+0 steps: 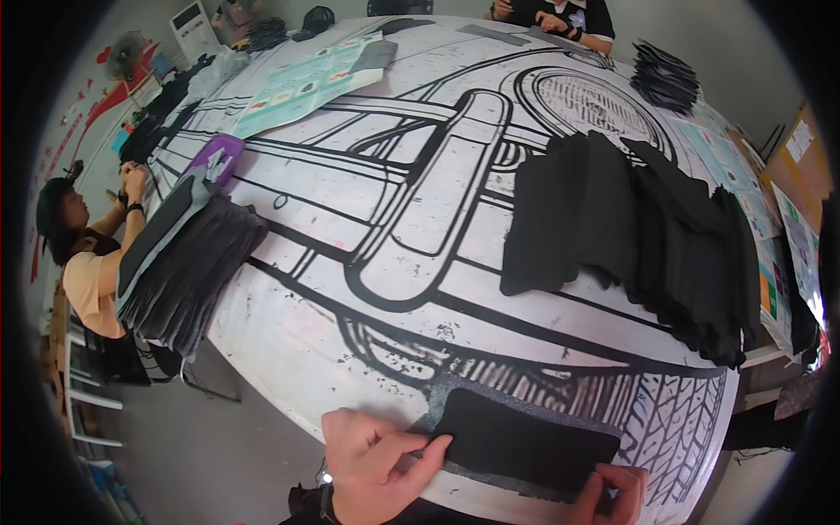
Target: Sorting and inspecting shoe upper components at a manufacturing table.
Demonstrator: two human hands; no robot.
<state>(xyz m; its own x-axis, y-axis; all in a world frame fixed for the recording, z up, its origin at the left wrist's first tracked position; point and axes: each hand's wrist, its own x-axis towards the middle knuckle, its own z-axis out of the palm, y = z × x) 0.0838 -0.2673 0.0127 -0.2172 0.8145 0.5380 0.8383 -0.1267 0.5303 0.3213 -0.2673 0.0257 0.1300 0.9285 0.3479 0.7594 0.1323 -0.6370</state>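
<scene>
A black rectangular fabric panel with rounded corners lies over a slightly larger speckled grey fabric piece at the table's near edge. The grey shows as a border round the black. My left hand pinches the left edge of the panel between thumb and forefinger. At the lower right corner, the closed fingers of my right hand grip the same panel. Whether either hand also holds the grey layer, I cannot tell.
Stacked black fabric pieces lie to the right, and a grey-black stack sits at the left edge near a purple tray. One person works at left, another across the printed table.
</scene>
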